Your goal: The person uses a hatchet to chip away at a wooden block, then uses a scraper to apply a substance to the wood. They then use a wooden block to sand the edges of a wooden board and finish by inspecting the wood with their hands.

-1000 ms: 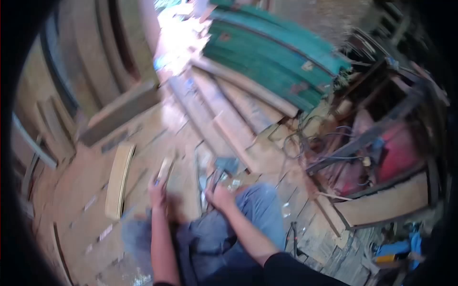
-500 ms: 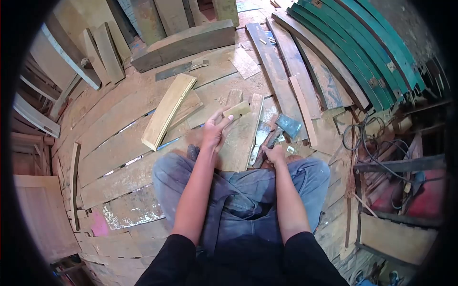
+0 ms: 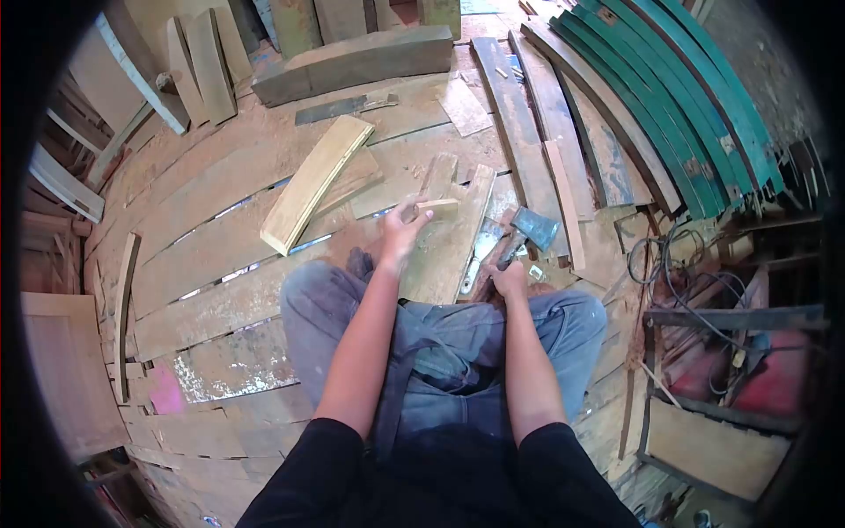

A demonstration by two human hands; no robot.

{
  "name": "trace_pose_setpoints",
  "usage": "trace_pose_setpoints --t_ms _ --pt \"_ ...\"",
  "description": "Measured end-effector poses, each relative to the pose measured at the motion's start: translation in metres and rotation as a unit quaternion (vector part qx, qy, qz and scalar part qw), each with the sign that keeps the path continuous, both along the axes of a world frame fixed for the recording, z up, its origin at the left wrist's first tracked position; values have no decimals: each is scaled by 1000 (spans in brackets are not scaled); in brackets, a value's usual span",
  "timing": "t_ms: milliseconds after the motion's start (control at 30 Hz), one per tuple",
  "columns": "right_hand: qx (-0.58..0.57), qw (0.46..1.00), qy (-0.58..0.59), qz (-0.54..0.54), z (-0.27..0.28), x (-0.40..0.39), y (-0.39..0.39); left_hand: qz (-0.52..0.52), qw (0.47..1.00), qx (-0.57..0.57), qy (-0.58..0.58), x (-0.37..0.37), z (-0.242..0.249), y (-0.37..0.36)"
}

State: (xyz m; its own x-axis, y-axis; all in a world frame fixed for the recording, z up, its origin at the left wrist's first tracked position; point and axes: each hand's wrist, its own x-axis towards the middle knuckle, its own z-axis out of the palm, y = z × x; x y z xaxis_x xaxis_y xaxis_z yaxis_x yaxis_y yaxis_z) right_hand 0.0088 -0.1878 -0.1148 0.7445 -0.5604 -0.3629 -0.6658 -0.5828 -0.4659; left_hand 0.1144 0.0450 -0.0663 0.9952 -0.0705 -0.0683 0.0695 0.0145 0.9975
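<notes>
My left hand (image 3: 402,232) grips a small wooden block (image 3: 438,208) between thumb and fingers. The block's narrow edge faces up, above a notched board (image 3: 453,238) lying between my knees. Closed round the handle of a hatchet (image 3: 535,229) is my right hand (image 3: 510,281), near my right knee. The hatchet's metal head points forward and right, beyond the board's right side. Part of the handle is hidden by my fingers.
Two pale wood pieces (image 3: 319,183) lie ahead on the left. A thick dark beam (image 3: 352,66) rests farther forward. Long planks (image 3: 519,123) and stacked green curved boards (image 3: 660,106) lie at the right. Black cable (image 3: 673,264) hangs over a frame at the far right.
My left hand has turned the block, so its narrow edge shows instead of its broad face. The hatchet stays in my right hand, nearly unmoved. The whole view has shifted slightly.
</notes>
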Motion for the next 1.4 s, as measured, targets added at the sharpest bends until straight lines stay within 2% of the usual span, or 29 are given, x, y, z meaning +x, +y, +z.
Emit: trace_pose_setpoints --t_ms 67,167,267,367,400,467,567,600,667,733,833,1000,1033,1100,1133,1167,1233,1300,1367,1400 --pt "44 998 -29 -14 -16 -3 -10 4 988 133 -83 6 -17 6" --pt "87 987 -126 -45 9 -7 1 9 977 200 -70 2 -20 6" --pt "176 963 -170 -112 -3 -1 2 11 973 230 -30 0 -19 7" --pt "109 923 -329 -167 -69 8 -10 16 958 280 -55 -7 0 8" --pt "136 917 -327 -183 -64 12 -12 18 957 282 -65 -8 0 9" --pt "188 904 -317 -216 -28 16 -11 22 954 289 -80 -9 -2 11" --pt "470 785 -315 -253 69 8 13 -6 946 318 -66 -8 -1 13" --pt "493 790 -292 -218 90 4 18 -19 948 318 -22 -7 -1 12" --pt "535 795 -242 -152 119 -10 23 -8 932 353 -86 -11 4 10" --pt "505 839 -173 -102 136 -20 31 0 919 370 -133 -8 -2 10" --pt "465 879 -102 -14 138 -25 48 -16 922 378 -83 -9 5 12" --pt "451 880 -141 43 120 -17 67 -38 918 391 -60 -9 17 17" --pt "356 914 -182 65 110 -15 64 -41 918 392 -54 -8 17 16" --pt "151 948 -261 104 93 -6 46 -22 913 401 -72 -7 7 15" --pt "81 962 -236 108 102 2 31 -15 911 403 -81 -7 4 14" --pt "-35 972 -206 111 110 9 18 -22 920 385 -74 -6 1 13" --pt "-127 964 -205 115 98 22 -23 -38 934 351 -59 -4 4 15" --pt "-179 970 -141 80 93 35 -50 -31 931 360 -58 -4 -1 13" --pt "-207 971 -104 58 84 38 -67 -33 923 381 -34 -2 0 12" --pt "-209 972 -97 54 74 37 -74 -29 932 356 -59 -1 -5 13"
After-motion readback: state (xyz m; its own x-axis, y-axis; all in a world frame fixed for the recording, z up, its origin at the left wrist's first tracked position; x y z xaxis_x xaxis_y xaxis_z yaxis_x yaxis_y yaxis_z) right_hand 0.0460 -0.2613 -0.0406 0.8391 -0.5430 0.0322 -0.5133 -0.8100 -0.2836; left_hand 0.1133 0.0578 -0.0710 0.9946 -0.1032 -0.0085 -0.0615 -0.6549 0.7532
